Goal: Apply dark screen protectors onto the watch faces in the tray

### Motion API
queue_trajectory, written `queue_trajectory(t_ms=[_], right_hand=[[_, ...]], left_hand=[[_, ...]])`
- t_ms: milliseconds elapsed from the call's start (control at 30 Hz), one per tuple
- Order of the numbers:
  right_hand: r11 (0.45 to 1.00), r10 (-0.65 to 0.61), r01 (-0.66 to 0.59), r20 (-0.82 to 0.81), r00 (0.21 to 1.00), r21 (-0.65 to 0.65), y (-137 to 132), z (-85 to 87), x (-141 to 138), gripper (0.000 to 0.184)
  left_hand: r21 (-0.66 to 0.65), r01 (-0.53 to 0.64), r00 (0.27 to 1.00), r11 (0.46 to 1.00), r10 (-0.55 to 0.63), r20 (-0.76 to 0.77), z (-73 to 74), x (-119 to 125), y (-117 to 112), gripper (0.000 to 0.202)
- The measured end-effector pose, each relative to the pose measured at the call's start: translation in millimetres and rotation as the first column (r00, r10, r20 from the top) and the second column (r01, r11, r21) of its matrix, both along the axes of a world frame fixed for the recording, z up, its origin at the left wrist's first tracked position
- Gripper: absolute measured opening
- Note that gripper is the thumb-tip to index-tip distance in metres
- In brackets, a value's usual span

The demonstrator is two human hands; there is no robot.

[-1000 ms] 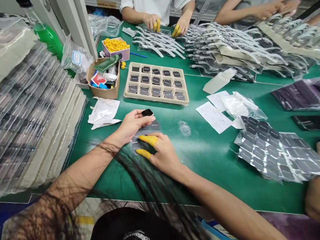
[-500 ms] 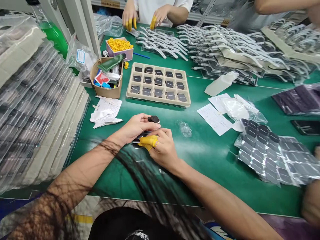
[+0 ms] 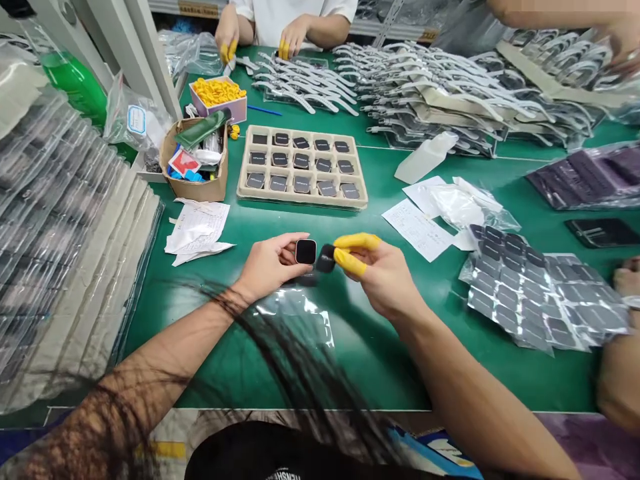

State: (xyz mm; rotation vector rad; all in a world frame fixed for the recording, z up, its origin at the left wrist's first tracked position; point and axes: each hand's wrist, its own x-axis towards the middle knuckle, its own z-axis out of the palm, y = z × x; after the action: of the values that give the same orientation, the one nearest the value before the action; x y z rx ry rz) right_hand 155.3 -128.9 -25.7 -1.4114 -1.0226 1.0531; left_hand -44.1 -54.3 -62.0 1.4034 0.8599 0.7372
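Observation:
My left hand (image 3: 273, 263) pinches a smartwatch case (image 3: 306, 252) by its edges, its dark screen facing me. Just to the right, my right hand (image 3: 377, 267), with yellow finger cots on thumb and forefinger, grips a black square sticker (image 3: 327, 258) with faint print. A small gap separates the two pieces. Below them a clear plastic sheet (image 3: 295, 303) lies on the green table, a dark square at its upper edge. Behind my hands stands a beige tray (image 3: 300, 199) whose compartments hold several square dark pieces.
Stacked trays (image 3: 75, 267) rise at the left, near a cardboard box (image 3: 195, 190) of odds and ends. Yellow finger cots fill a bin (image 3: 235, 110). Sticker sheets (image 3: 520, 300), papers (image 3: 417, 230) and a phone (image 3: 603, 233) lie right. White watch straps (image 3: 305, 83) are across, where co-workers' hands move.
My right hand has moved right and up, away from the plastic sheet, and now holds a black sticker. My left hand has turned the watch case so its screen faces me.

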Motion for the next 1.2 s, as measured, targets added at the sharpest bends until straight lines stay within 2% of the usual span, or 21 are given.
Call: queue_trajectory(t_ms=[33, 100, 200, 333, 600, 1200], right_hand=[[0.996, -0.065, 0.062, -0.042, 0.997, -0.070, 7, -5.4, 2, 0.038], [0.983, -0.121, 0.102, -0.118, 0.986, -0.150, 16, -14.4, 1, 0.048], [0.978, -0.119, 0.077, -0.216, 0.969, -0.196, 19, -18.1, -4, 0.050], [0.969, -0.129, 0.061, -0.277, 0.952, -0.239, 15, -14.0, -9, 0.050], [0.969, -0.103, 0.040, -0.252, 0.962, -0.245, 14, -18.4, -12, 0.046], [0.971, -0.087, 0.022, -0.268, 0.960, -0.239, 14, -22.0, -10, 0.043]], left_hand=[[0.042, 0.009, 0.999, 0.999, -0.007, -0.036, -0.7, 0, -2, 0.062], [0.099, 0.018, 0.996, 0.995, -0.009, -0.087, -0.3, 0, -3, 0.065], [0.161, 0.026, 0.990, 0.987, -0.003, -0.142, 2.7, 0, -3, 0.065], [0.242, 0.055, 0.982, 0.969, -0.009, -0.188, 6.0, 0, -4, 0.061], [0.185, 0.059, 0.990, 0.981, -0.034, -0.136, 5.7, 1, -6, 0.055], [0.237, 0.088, 0.983, 0.967, -0.046, -0.178, 5.2, 1, -5, 0.054]])
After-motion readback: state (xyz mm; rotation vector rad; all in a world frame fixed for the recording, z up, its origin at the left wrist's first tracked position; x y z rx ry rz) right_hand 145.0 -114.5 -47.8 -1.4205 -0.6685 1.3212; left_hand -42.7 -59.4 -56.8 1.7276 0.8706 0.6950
